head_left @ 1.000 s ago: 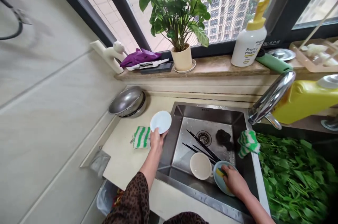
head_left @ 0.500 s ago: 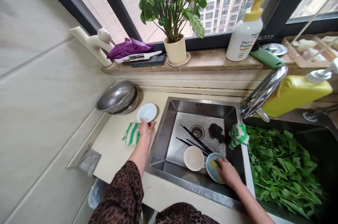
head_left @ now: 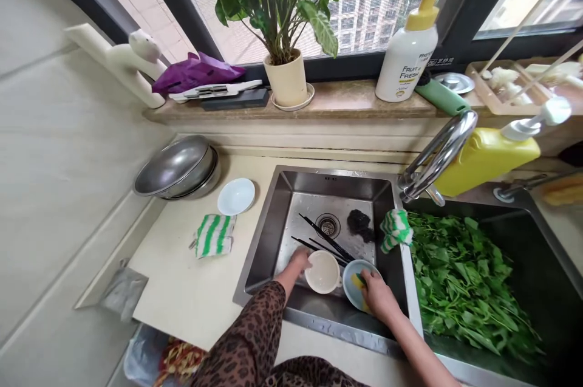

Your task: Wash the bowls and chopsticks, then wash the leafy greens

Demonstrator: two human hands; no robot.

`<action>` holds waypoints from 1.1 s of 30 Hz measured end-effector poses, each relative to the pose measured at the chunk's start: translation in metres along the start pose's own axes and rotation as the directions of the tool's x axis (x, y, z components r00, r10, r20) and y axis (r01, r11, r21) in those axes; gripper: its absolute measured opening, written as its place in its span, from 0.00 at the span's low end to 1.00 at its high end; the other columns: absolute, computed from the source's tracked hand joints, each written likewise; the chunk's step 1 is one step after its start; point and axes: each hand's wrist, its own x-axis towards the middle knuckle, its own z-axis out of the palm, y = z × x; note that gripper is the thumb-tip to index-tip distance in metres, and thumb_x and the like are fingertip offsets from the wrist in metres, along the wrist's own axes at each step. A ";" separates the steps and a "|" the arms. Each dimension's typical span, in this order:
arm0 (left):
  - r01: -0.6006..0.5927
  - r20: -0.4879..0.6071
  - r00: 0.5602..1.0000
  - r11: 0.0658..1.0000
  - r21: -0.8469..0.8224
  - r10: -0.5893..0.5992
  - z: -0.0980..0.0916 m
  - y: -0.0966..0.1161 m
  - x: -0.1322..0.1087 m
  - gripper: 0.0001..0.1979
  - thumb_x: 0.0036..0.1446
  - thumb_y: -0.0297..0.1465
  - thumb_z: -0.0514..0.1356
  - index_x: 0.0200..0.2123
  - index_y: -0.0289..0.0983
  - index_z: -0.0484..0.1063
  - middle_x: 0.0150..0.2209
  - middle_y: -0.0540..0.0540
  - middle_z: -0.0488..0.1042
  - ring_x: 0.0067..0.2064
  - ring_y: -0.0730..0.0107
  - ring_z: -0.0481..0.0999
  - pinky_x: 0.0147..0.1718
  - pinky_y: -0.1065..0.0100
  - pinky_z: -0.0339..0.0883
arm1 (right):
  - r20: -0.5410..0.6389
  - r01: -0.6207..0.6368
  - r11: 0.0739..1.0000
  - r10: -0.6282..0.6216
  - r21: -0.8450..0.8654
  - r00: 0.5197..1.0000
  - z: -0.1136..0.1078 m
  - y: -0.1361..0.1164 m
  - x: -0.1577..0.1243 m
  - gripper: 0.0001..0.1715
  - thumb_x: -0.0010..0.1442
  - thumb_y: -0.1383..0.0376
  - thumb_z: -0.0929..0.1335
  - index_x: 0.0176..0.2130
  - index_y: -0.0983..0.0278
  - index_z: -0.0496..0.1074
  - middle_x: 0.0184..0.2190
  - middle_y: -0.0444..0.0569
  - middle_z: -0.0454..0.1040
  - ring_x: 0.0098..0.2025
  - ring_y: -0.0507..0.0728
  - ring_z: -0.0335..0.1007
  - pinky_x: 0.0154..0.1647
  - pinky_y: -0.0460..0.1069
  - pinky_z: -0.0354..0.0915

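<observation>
My left hand is down in the left sink basin, open, its fingers just beside a cream ceramic cup lying on its side. My right hand grips a yellow-green sponge against a pale blue dish, with most of the sponge hidden by my fingers. Black chopsticks lie across the basin floor near the drain. A small white plate rests on the counter, out of my hands, next to a green-striped cloth.
A dark scouring pad sits in the basin, and a green-striped sponge cloth hangs on the divider. Leafy greens fill the right basin. Stacked steel bowls, a chrome faucet and a yellow jug stand nearby.
My left hand has let go of the white plate, now lying on the counter, and moved into the basin beside the cup. My right hand keeps scrubbing the blue dish.
</observation>
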 end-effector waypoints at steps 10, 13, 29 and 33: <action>0.150 0.276 0.957 0.970 -0.191 -0.093 0.000 -0.006 -0.010 0.27 0.33 0.25 0.63 0.44 0.38 0.75 0.26 0.45 0.77 0.34 0.39 0.79 0.39 0.31 0.66 | -0.100 0.090 0.956 -0.064 0.280 0.993 0.008 0.007 0.015 0.14 0.54 0.67 0.60 0.40 0.64 0.68 0.37 0.52 0.73 0.41 0.59 0.70 0.45 0.52 0.63; 0.181 0.281 0.953 0.953 -0.242 -0.110 -0.018 -0.011 -0.019 0.32 0.33 0.27 0.64 0.49 0.38 0.72 0.33 0.43 0.78 0.35 0.42 0.79 0.37 0.33 0.68 | -0.127 0.099 0.912 -0.052 0.397 0.990 0.003 -0.008 0.020 0.14 0.55 0.63 0.59 0.41 0.62 0.68 0.37 0.50 0.74 0.40 0.59 0.70 0.43 0.52 0.65; -0.312 -0.417 0.905 0.795 -0.520 0.082 -0.022 -0.005 -0.094 0.28 0.60 0.49 0.48 0.57 0.38 0.60 0.55 0.37 0.70 0.54 0.58 0.71 0.51 0.59 0.67 | -0.354 0.419 0.831 -0.292 0.365 0.888 0.017 -0.167 0.054 0.16 0.56 0.69 0.62 0.44 0.68 0.71 0.44 0.59 0.75 0.47 0.62 0.68 0.49 0.54 0.63; -0.388 -0.467 0.873 0.782 -0.488 0.142 -0.031 -0.010 -0.089 0.28 0.60 0.50 0.48 0.54 0.37 0.64 0.55 0.38 0.71 0.57 0.58 0.69 0.57 0.57 0.61 | -0.237 0.665 0.642 -0.628 0.381 0.742 0.009 -0.166 0.052 0.16 0.55 0.73 0.61 0.39 0.64 0.74 0.40 0.52 0.77 0.44 0.58 0.70 0.48 0.51 0.63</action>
